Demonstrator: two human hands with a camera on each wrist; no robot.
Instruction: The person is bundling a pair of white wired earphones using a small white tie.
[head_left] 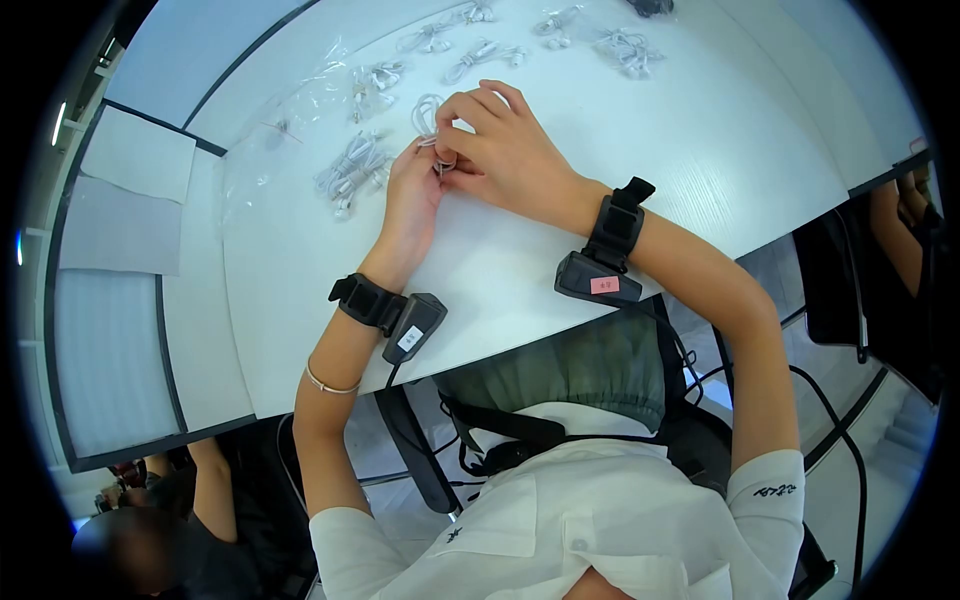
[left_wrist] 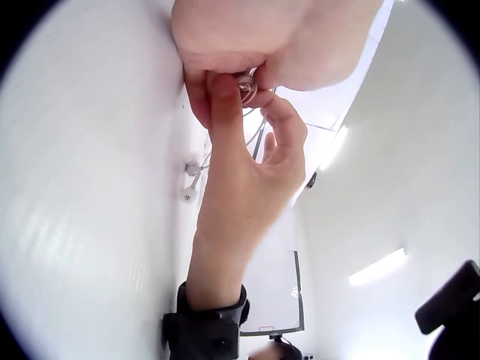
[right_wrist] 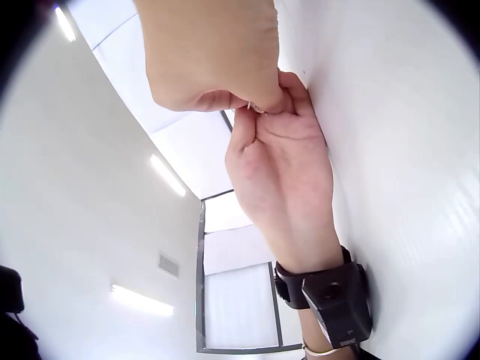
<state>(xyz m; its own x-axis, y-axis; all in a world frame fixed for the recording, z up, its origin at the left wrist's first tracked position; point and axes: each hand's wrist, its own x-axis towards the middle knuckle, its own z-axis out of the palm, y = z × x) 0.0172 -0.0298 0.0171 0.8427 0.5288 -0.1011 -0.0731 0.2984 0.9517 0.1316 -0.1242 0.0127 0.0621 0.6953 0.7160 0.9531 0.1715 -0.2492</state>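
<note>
Strapped at both wrists, black camera units (head_left: 415, 328), set back from the palms, presumably to keep the fingers free. Just ahead, pinching one looped white cable (head_left: 424, 120) between left hand (head_left: 413, 185) and right hand (head_left: 515, 150): left fingers curled around the gathered part, right thumb and fingertips pressed to the same spot. Held this way, by judgement, for steadiness on one side and fine fingering on the other, with the loop sticking out beyond the fingers; exact placing of the hidden fingertips impossible to tell. Beside the left hand, a cable bundle (head_left: 352, 172) on the white tabletop (head_left: 700, 170); farther off, coiled cables (head_left: 485, 60), likely spread there to leave working room. To the left, crumpled clear plastic wrapping (head_left: 290, 125). All around, a smooth, glossy surface catching the light. Past its edges, pale partition panels (head_left: 110, 340) in dark frames, another person (head_left: 210, 500) at lower left, a black chair (head_left: 830, 280) at right and, in the left wrist view, strip lights (left_wrist: 379, 268) overhead
</note>
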